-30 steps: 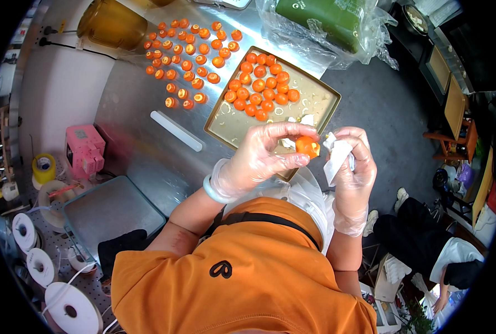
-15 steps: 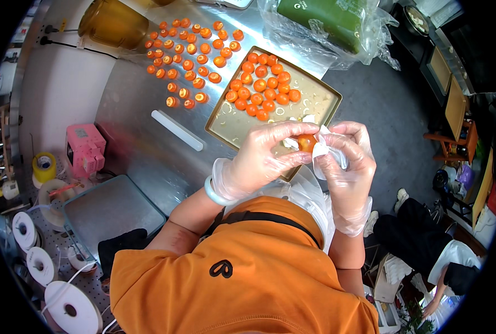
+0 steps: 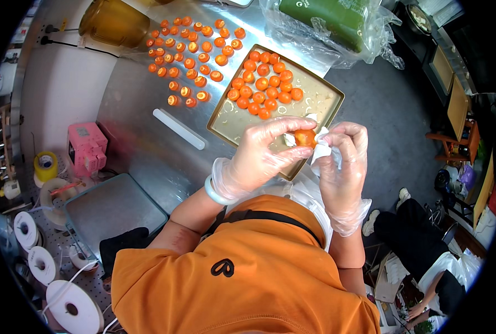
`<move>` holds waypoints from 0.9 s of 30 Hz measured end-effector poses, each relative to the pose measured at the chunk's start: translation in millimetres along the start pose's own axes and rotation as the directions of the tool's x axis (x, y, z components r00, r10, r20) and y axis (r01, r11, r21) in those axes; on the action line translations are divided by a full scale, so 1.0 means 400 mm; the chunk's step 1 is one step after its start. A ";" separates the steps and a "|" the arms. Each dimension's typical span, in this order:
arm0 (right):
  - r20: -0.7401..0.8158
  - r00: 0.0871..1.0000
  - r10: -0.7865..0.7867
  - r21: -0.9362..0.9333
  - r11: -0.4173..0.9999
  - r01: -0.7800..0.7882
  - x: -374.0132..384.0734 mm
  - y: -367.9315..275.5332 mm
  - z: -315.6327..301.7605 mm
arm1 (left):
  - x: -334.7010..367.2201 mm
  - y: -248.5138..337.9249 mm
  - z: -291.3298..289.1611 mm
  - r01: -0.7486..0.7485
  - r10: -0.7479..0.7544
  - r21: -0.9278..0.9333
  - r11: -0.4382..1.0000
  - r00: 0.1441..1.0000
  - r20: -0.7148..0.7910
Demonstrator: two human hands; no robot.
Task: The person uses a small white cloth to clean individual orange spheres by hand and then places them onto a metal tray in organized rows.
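In thin clear gloves, both my hands meet over the near edge of a gold tray (image 3: 220, 122). Between thumb and fingers, my left hand (image 3: 249, 161) pinches a glossy orange ball (image 3: 304, 138), whose exact kind I cannot tell. A crumpled white tissue (image 3: 321, 149) is gripped in my right hand (image 3: 345, 175), up against the ball's right side. Similar orange balls (image 3: 262, 84) lie grouped in the tray, among pale rings and scraps. More orange pieces with pale ringed tops (image 3: 192, 63) stand in loose rows on the metal table, left of the tray.
A white bar (image 3: 178, 129) lies on the metal table (image 3: 142, 122). Behind the tray sits a green package in clear plastic (image 3: 328, 22). An amber container (image 3: 114, 23), a pink device (image 3: 86, 149) and a lidded box (image 3: 117, 209) line the left. Another person (image 3: 420, 245) is at lower right.
My right hand has shifted slightly left and its fingers have turned, moving the tissue against the ball. The ball shows more of its surface. The person at lower right has bent lower.
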State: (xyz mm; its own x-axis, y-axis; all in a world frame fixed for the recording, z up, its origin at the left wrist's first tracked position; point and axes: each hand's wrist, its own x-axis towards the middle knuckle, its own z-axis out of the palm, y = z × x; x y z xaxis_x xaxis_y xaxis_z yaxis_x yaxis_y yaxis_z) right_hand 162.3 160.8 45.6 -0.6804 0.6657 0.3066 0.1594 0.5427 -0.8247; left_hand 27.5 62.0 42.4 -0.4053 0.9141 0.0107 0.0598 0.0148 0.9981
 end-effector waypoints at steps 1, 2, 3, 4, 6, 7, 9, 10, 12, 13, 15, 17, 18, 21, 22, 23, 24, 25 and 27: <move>-0.010 1.000 0.010 0.019 1.000 -0.010 -0.002 0.001 -0.003 | 0.001 -0.002 -0.003 0.037 -0.036 -0.061 0.997 0.999 0.007; -0.019 1.000 0.020 0.039 0.999 -0.019 -0.003 0.002 -0.005 | 0.001 -0.005 -0.005 0.074 -0.072 -0.121 0.990 0.997 0.016; -0.033 0.999 0.034 0.052 0.998 -0.032 -0.004 0.005 -0.007 | 0.002 -0.006 -0.007 0.109 -0.108 -0.199 0.974 0.994 0.012; -0.048 0.998 0.046 0.066 0.997 -0.043 -0.005 0.009 -0.009 | 0.002 -0.007 -0.009 0.140 -0.143 -0.275 0.951 0.990 0.011; -0.067 0.995 0.075 0.098 0.993 -0.069 -0.005 0.009 -0.011 | 0.005 -0.010 -0.012 0.202 -0.218 -0.452 0.869 0.976 0.017; -0.074 0.993 0.094 0.117 0.989 -0.085 -0.004 0.006 -0.013 | 0.010 -0.011 -0.012 0.231 -0.258 -0.548 0.804 0.966 0.028; -0.093 0.990 0.105 0.144 0.985 -0.091 -0.003 0.013 -0.013 | 0.012 -0.012 -0.015 0.270 -0.298 -0.621 0.736 0.953 0.060; -0.091 0.990 0.109 0.158 0.983 -0.094 0.001 0.012 -0.012 | 0.011 -0.013 -0.015 0.287 -0.301 -0.605 0.743 0.950 0.080; -0.086 0.989 0.119 0.187 0.977 -0.101 0.017 0.003 -0.009 | 0.009 -0.011 -0.010 0.237 -0.243 -0.519 0.821 0.968 0.057; -0.054 0.989 0.141 0.232 0.965 -0.124 0.023 -0.003 -0.008 | 0.005 -0.008 -0.002 0.165 -0.176 -0.443 0.881 0.984 0.018; 0.011 0.984 0.180 0.318 0.932 -0.174 0.030 -0.013 -0.006 | -0.001 -0.013 0.002 0.007 -0.014 -0.184 0.983 0.999 -0.037; 0.011 0.996 0.085 0.255 0.963 -0.085 0.028 0.001 -0.004 | 0.000 0.009 0.000 -0.028 0.027 -0.029 0.999 0.999 -0.035; 0.013 0.999 0.036 0.223 0.974 -0.038 0.027 0.005 -0.003 | 0.001 0.017 -0.001 -0.045 0.047 0.050 0.998 0.998 -0.031; 0.012 1.000 -0.008 0.077 0.997 0.007 0.024 -0.004 -0.001 | 0.000 0.009 -0.004 -0.081 0.085 0.128 0.989 0.996 -0.023; 0.012 0.999 -0.035 0.015 0.999 0.034 0.024 -0.007 0.000 | 0.000 0.010 -0.004 -0.077 0.080 0.123 0.989 0.996 -0.024; -0.007 0.998 -0.063 -0.006 0.998 0.062 0.024 -0.006 0.004 | 0.001 0.011 -0.004 -0.072 0.076 0.118 0.990 0.997 -0.026; -0.026 0.996 -0.091 -0.028 0.996 0.090 0.023 -0.002 0.010 | 0.001 0.012 -0.003 -0.068 0.071 0.112 0.991 0.997 -0.027; -0.044 0.992 -0.121 -0.049 0.992 0.119 0.023 0.001 0.015 | 0.000 0.012 -0.003 -0.036 0.037 0.042 0.998 0.999 -0.029; -0.055 0.991 -0.122 -0.043 0.992 0.120 0.022 0.004 0.016 | 0.001 0.011 -0.001 0.029 -0.032 -0.099 0.995 0.999 -0.025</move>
State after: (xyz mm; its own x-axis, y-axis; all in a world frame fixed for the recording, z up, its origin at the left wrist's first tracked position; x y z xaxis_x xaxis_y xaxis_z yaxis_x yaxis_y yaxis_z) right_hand 152.2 164.2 43.9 -0.6547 0.6211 0.4307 0.1067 0.6401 -0.7608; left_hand 27.1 62.2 46.9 -0.4300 0.9026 -0.0195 -0.0430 0.0011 0.9991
